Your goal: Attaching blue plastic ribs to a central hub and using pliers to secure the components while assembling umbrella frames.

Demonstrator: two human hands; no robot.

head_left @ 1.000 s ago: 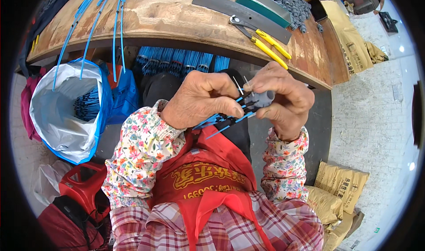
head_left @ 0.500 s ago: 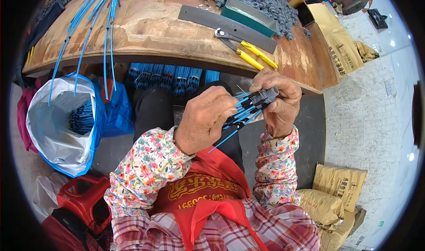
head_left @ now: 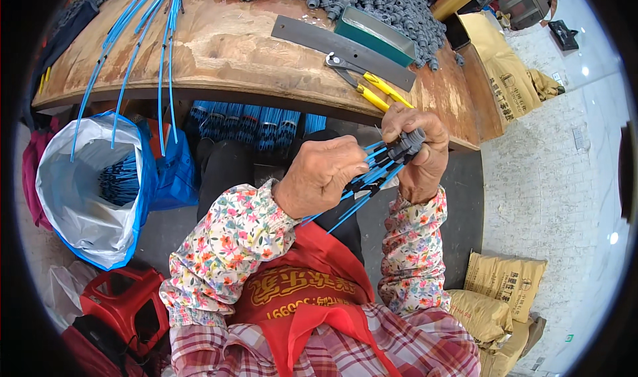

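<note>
My right hand grips a dark grey ribbed plastic fitting between thumb and fingers, above my lap. Several thin blue rods with black bands fan out from the fitting toward the lower left. Close beside it, my left hand is closed, its fingers pinched at the blue rods near the fitting. What exactly sits between those left fingertips is partly hidden by the hand itself.
Yellow-handled pliers, a flat grey metal bar and a green tray lie on the wooden table. Behind is a heap of grey fittings. A white-lined bag of blue rods stands left, by a red stool.
My left hand has shifted slightly right and down along the rods. The fitting in my right hand has moved a little to the right and tilted.
</note>
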